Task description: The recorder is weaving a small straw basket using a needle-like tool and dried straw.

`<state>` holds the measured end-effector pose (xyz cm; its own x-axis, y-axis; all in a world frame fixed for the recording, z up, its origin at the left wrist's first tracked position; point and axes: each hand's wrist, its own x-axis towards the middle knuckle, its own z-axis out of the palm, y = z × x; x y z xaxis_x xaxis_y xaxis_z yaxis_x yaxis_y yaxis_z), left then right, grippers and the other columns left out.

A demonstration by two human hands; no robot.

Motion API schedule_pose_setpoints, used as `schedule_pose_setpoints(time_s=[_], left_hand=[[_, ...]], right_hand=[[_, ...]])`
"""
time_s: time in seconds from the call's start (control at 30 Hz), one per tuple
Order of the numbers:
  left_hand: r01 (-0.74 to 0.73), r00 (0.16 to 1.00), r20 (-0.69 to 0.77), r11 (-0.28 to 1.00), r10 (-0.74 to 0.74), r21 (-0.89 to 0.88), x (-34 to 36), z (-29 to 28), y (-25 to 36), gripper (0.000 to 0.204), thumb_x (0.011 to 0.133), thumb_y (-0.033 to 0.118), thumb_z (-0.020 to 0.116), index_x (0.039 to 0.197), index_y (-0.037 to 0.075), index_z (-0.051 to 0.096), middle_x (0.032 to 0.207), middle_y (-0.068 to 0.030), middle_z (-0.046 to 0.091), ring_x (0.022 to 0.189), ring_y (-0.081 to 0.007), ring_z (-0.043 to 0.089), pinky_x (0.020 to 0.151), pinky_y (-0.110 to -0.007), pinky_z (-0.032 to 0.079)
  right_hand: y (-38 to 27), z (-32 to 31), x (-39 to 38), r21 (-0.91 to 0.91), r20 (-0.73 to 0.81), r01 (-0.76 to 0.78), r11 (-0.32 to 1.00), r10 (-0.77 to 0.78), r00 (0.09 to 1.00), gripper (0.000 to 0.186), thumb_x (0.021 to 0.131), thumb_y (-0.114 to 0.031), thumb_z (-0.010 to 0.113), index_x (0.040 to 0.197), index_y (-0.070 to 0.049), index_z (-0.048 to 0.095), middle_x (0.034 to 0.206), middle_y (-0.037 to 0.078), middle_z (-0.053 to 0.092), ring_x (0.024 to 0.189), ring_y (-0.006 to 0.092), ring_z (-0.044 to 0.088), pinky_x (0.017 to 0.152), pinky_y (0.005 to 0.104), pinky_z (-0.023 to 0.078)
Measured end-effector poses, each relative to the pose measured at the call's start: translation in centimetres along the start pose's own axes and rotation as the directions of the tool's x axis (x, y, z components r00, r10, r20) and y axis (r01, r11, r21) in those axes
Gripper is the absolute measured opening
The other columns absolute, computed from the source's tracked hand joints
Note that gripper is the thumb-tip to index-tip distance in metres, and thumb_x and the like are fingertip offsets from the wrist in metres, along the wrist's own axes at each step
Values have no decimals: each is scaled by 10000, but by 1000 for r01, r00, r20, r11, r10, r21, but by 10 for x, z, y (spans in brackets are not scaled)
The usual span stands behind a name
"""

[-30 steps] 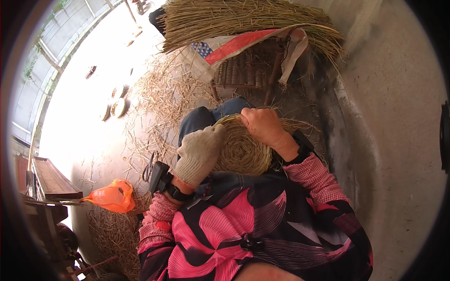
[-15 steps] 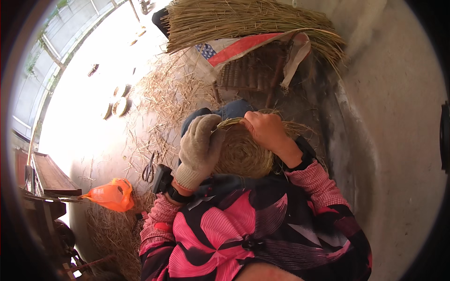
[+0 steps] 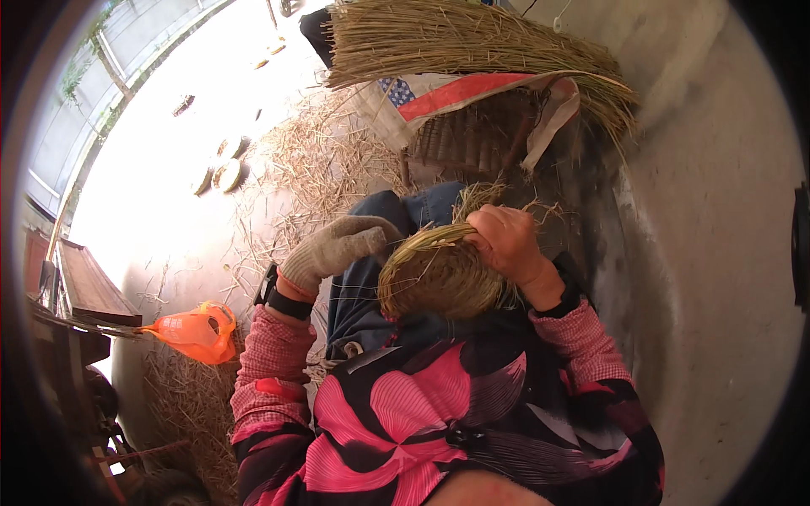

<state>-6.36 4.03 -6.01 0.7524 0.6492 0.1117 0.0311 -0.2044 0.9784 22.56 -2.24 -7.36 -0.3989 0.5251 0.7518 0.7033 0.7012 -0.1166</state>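
A round coiled straw piece (image 3: 443,278) rests on my lap, tilted up toward me. My right hand (image 3: 506,243), bare, grips its upper rim together with loose straw ends sticking up. My left hand (image 3: 337,249), in a grey knit glove, hovers just left of the coil, fingers curled, close to the rim near a strand of straw; I cannot tell whether it pinches it. Blue trousers show under the coil.
A big bundle of long straw (image 3: 472,42) lies ahead on a striped sack (image 3: 447,93) over a dark woven basket (image 3: 481,135). Loose straw (image 3: 312,160) litters the floor. An orange plastic bag (image 3: 194,329) lies left. A concrete wall (image 3: 709,253) runs along the right.
My left hand has slid off the face of the coil to its left side. The coil has tilted up and my right hand now grips its top rim.
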Motion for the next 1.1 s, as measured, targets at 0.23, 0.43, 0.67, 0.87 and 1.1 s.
schedule_pose_setpoints(time_s=[0.23, 0.43, 0.67, 0.87, 1.1], left_hand=[[58, 996, -79, 931, -32, 360, 28, 8, 25, 275, 963, 237, 584, 1068, -9, 649, 848, -7, 641, 762, -132, 610, 694, -264, 506], [-99, 982, -64, 779, 176, 620, 12, 56, 57, 253, 907, 170, 621, 1144, 85, 612, 898, -126, 663, 783, -342, 668, 641, -393, 524], [5, 986, 27, 187, -167, 982, -5, 102, 29, 530, 867, 128, 575, 1377, 90, 436, 773, -105, 683, 557, -298, 658, 434, -410, 478], [-222, 941, 45, 511, 336, 831, -17, 67, 84, 306, 853, 165, 643, 1148, 86, 626, 1002, -118, 680, 888, -322, 675, 724, -422, 548], [-35, 947, -238, 802, 218, 596, 24, 23, 55, 268, 898, 228, 633, 1108, 62, 648, 1080, -127, 644, 1017, -309, 625, 884, -386, 501]], right_hand=[[-4, 8, 14, 16, 78, 32, 999, -33, 996, 194, 873, -253, 652, 859, -98, 537, 726, 72, 537, 641, 273, 603, 543, 385, 480], [6, 24, 0, -93, 139, -131, 987, 144, 980, 238, 926, -297, 602, 847, -94, 505, 746, 92, 567, 659, 296, 617, 542, 413, 482], [-1, 21, 5, -97, 180, -201, 975, 216, 960, 363, 911, -429, 616, 825, -93, 507, 755, 90, 590, 667, 306, 629, 543, 418, 491], [2, 18, 4, -110, 111, -186, 976, 199, 974, 362, 832, -409, 697, 856, -87, 531, 741, 75, 573, 661, 291, 633, 543, 396, 489], [-20, 3, 38, -150, 41, 147, 978, -142, 989, 341, 822, -421, 676, 757, -136, 499, 661, 35, 474, 565, 212, 574, 495, 343, 463]])
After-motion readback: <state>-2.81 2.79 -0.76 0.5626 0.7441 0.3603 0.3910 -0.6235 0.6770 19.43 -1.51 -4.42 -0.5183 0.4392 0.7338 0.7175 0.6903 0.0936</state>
